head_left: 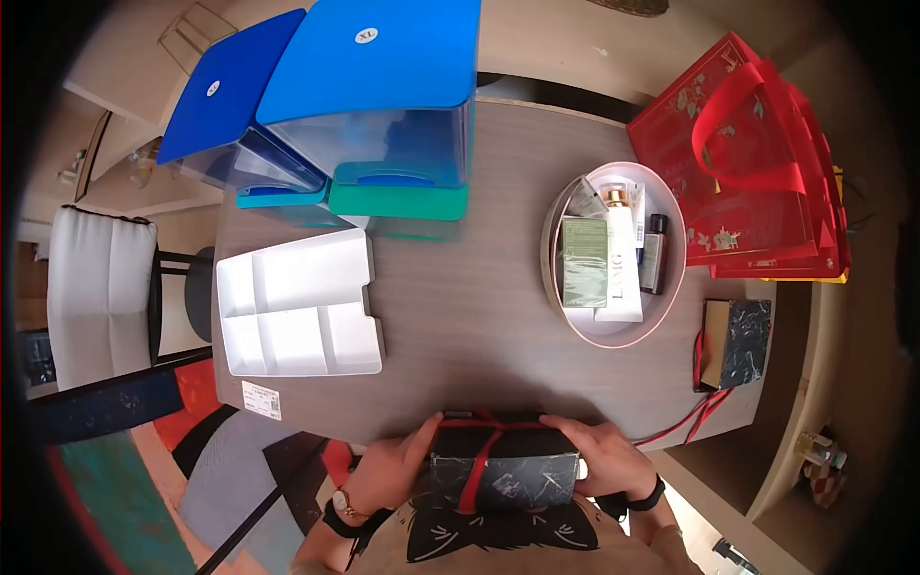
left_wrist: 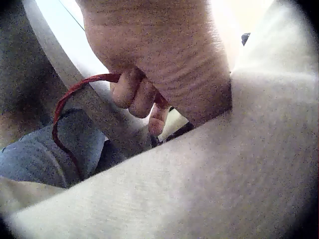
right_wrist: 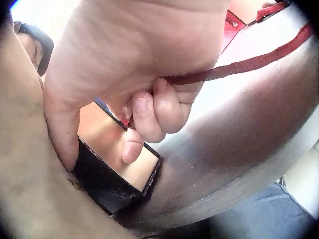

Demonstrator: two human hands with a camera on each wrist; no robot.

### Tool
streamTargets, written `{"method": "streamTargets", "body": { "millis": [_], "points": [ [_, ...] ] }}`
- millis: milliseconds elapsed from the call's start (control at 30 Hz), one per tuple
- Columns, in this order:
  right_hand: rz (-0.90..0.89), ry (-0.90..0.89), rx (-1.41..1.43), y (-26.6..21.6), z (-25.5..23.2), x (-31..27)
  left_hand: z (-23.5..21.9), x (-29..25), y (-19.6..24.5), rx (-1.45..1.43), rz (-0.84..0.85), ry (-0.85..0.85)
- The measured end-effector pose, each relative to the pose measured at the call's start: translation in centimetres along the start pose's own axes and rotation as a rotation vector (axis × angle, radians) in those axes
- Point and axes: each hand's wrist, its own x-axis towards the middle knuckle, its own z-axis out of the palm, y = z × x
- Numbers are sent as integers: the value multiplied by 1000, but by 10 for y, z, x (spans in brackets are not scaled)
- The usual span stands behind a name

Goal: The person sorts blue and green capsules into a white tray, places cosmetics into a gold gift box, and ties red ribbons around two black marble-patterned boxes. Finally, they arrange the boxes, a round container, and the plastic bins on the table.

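Observation:
A black marble-patterned box [head_left: 517, 479] with a red ribbon [head_left: 476, 470] across it is close to the person's body at the table's front edge. The left hand [head_left: 398, 470] is at the box's left side; in the left wrist view its curled fingers [left_wrist: 142, 102] grip a red ribbon whose tail loops down. At the box's right side is the right hand [head_left: 613, 460]. In the right wrist view, that hand's curled fingers [right_wrist: 169, 107] hold another stretch of ribbon [right_wrist: 249, 64], and its fingertips overlap the box's tan inner face [right_wrist: 102, 129].
On the table, a white divided tray [head_left: 297, 311] lies left, below blue-lidded bins [head_left: 369, 77]. An oval container [head_left: 551, 278] holds a tube, a green box and bottles. Red gift bags [head_left: 738, 182] stand right, above another marble-patterned box [head_left: 747, 340] with red ribbon.

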Motion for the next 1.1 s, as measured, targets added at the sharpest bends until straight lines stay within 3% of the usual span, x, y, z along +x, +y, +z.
{"method": "streamTargets", "body": {
  "millis": [167, 233, 267, 367, 500, 700, 800, 900, 1000, 1100],
  "points": [
    [-68, 156, 60, 6, 11, 4, 8, 12, -3, 113, 105, 338],
    [-85, 243, 129, 4, 14, 7, 8, 12, 0, 94, 15, 319],
    [-60, 277, 116, 6, 17, 8, 4, 13, 4, 86, -30, 310],
    [194, 380, 238, 9, 22, 18, -6, 30, 19, -122, -47, 496],
    [257, 483, 340, 8, 26, 24, 0, 31, 16, -344, -39, 544],
    [175, 538, 300, 5, 34, 26, -12, 28, 7, -509, -113, 485],
    [146, 494, 280, 6, 30, 28, -27, 37, 28, -256, -52, 552],
    [127, 452, 289, 9, 28, 30, -37, 55, 20, -126, 64, 534],
    [93, 418, 270, 12, 28, 30, -48, 76, 5, -145, 122, 569],
    [85, 433, 250, 4, 28, 29, -49, 88, 1, -190, 128, 499]
  ]
}}
